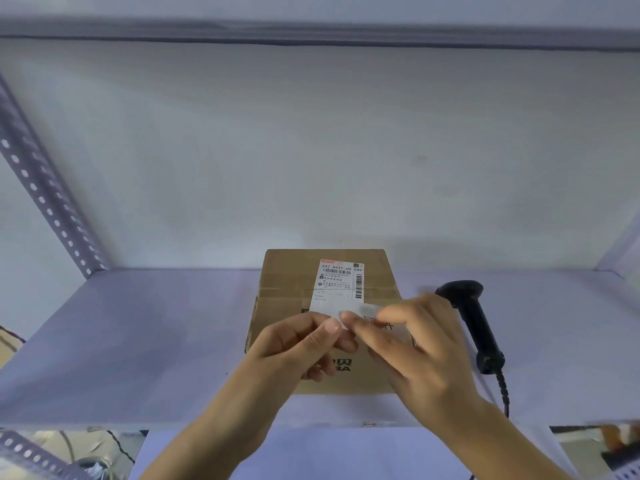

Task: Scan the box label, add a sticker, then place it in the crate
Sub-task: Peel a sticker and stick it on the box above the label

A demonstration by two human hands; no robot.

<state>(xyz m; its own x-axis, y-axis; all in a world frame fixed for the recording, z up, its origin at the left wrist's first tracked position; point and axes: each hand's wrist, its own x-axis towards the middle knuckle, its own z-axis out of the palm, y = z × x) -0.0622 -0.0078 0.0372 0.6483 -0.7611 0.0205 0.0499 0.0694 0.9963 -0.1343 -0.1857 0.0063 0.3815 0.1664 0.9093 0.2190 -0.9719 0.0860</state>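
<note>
A brown cardboard box (291, 282) sits on the white shelf (156, 341), with a white shipping label (341, 277) bearing barcodes on its top. Both hands hover over the box's near half. My left hand (298, 344) pinches a small white sheet, the sticker backing (325, 306), between thumb and fingers. My right hand (412, 344) pinches the pale sticker (369, 311) at the sheet's right edge, the fingertips of both hands nearly touching. A black handheld barcode scanner (474, 320) lies on the shelf just right of the box, its coiled cable trailing toward me.
Perforated metal uprights (45, 202) frame the shelf at the left, and an upper shelf edge (311, 29) spans the top. The wall stands close behind the box. Cables and clutter (86, 455) show below the shelf's front edge at lower left.
</note>
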